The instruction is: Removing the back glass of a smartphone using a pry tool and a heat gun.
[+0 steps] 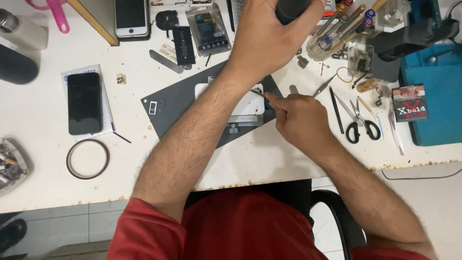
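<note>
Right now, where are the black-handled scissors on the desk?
In the head view, the scissors lie on the white desk just right of the right hand, between black tweezers and the blue tray.

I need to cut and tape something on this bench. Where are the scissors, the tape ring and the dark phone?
scissors [362,123]: head view, on the blades' pivot just above the black handles.
tape ring [71,166]: head view, on the ring's left band.
dark phone [84,103]: head view, middle of its black screen.
</note>
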